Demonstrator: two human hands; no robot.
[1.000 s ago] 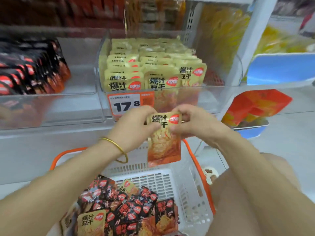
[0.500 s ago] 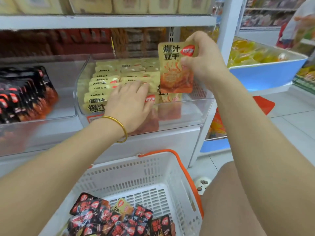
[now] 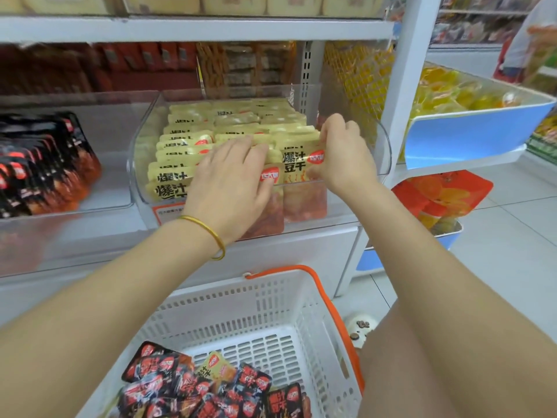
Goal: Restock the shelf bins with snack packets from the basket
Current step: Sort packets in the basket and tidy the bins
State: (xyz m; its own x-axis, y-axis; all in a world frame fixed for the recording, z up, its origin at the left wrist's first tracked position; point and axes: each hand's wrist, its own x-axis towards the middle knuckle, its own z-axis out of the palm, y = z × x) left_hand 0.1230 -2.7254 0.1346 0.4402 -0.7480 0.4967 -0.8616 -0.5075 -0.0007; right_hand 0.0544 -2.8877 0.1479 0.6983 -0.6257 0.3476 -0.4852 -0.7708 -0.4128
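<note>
Head view: black packets (image 3: 45, 164) fill the left bin, and the left hand (image 3: 232, 182) lies flat, fingers spread, on the yellow packets (image 3: 187, 146) in the clear middle bin (image 3: 384, 152). Right hand (image 3: 343, 155) pinches a yellow packet (image 3: 301, 164) at that bin's front right. Below, the white basket (image 3: 271, 300) holds more packets.
</note>
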